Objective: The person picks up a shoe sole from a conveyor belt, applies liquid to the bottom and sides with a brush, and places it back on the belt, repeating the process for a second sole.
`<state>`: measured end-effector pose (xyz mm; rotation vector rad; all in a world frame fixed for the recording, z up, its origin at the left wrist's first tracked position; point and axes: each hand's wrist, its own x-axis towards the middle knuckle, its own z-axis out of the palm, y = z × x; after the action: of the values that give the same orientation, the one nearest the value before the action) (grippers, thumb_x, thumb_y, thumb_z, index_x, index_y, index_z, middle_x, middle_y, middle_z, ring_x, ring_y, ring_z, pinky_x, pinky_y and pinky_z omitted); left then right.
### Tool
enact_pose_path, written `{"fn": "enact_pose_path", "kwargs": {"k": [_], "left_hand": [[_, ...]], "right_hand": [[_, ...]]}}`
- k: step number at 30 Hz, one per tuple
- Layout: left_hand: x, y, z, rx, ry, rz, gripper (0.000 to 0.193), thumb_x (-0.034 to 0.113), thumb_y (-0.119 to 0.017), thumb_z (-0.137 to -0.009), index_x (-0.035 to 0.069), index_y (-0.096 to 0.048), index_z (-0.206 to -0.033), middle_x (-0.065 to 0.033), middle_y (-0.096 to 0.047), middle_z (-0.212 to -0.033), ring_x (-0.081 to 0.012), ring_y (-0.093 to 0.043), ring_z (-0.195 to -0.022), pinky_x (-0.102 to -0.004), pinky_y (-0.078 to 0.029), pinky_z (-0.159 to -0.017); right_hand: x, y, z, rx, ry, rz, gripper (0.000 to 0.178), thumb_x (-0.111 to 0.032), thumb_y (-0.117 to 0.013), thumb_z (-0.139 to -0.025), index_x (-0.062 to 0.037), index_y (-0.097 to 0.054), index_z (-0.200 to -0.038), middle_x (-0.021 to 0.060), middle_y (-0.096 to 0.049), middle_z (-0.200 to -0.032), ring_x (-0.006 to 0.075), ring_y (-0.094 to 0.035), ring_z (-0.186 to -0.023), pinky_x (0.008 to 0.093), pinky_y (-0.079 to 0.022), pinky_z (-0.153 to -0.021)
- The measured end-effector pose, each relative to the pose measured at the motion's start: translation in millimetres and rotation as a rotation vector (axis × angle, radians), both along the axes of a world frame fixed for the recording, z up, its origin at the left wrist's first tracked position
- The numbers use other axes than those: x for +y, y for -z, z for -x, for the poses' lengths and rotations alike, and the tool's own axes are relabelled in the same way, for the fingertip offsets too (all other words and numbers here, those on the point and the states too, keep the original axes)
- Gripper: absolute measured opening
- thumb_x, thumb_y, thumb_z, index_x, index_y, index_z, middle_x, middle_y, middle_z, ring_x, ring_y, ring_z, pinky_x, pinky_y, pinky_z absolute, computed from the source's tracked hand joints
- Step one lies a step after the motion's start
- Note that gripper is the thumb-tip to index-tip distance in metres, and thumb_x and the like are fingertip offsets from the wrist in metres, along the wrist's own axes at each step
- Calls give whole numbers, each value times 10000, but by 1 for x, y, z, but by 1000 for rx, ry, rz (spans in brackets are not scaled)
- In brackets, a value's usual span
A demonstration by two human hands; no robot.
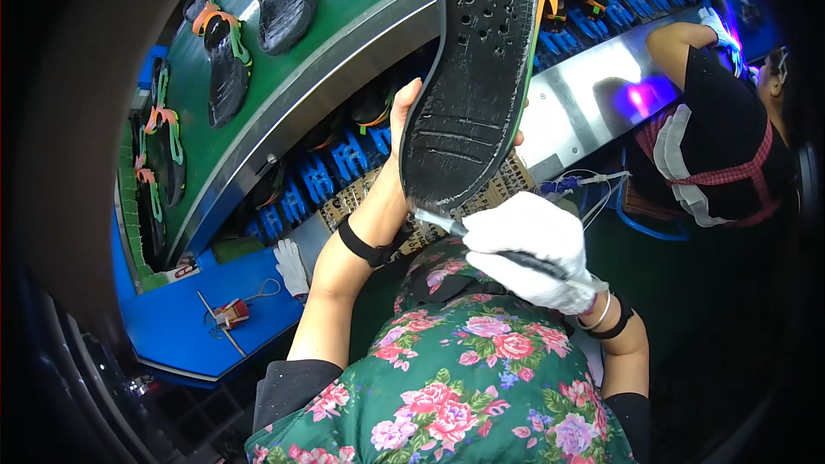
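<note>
Black sole (468, 90) stands gripped in the raised left hand (401, 120), gloved right hand (528, 234) clamped on a brush (445, 222)

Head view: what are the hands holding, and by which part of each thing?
Left hand: black sole, by its opposite side edges. Gloved right hand: brush, by its dark handle.

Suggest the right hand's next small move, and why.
Probably draw the brush along the rounded lower edge of the black sole: the gloved right hand has the bristles at or very near that edge, and the bare left hand holds the sole, broad face toward the camera.
</note>
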<state>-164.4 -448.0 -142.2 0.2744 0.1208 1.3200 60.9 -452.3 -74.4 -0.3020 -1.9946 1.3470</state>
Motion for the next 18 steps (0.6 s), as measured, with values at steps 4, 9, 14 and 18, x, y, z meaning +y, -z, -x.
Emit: {"fn": "enact_pose_path", "kwargs": {"k": [4, 9, 14, 18], "left_hand": [[5, -24, -2, 19, 10, -34, 1129, 774, -626, -858, -49, -348, -1580, -335, -495, -1467, -501, -652, -1157, -534, -620, -924], [4, -39, -9, 158, -17, 9, 1143, 769, -687, -815, -23, -371, -1576, -312, -530, -1431, -491, -665, -1129, -535, -622, -911], [11, -52, -16, 21, 39, 34, 1109, 766, -632, -851, 3, -344, -1601, -334, -483, -1481, -516, -652, -1149, -568, -595, -967], [21, -51, -20, -9, 59, -36, 1079, 752, -566, -904, 1, -289, -1628, -368, -415, -1534, -565, -604, -1225, -590, -562, -1025]], "right_hand": [[15, -7, -10, 42, -10, 348, 186, -2, -853, -802, -3, -791, -977, 139, -784, -1004, 223, -760, -912, 342, -597, -807], [16, -16, -12, 25, 32, -17, 198, -38, -874, -761, -40, -795, -942, 132, -793, -956, 243, -747, -836, 358, -581, -745], [29, -33, -20, 9, 112, 89, 203, 6, -863, -753, -18, -799, -944, 144, -789, -963, 245, -757, -857, 350, -591, -781], [34, -29, -44, 10, -128, 441, 173, -1, -828, -831, 3, -795, -1000, 117, -793, -1020, 185, -757, -930, 317, -598, -852]]}}
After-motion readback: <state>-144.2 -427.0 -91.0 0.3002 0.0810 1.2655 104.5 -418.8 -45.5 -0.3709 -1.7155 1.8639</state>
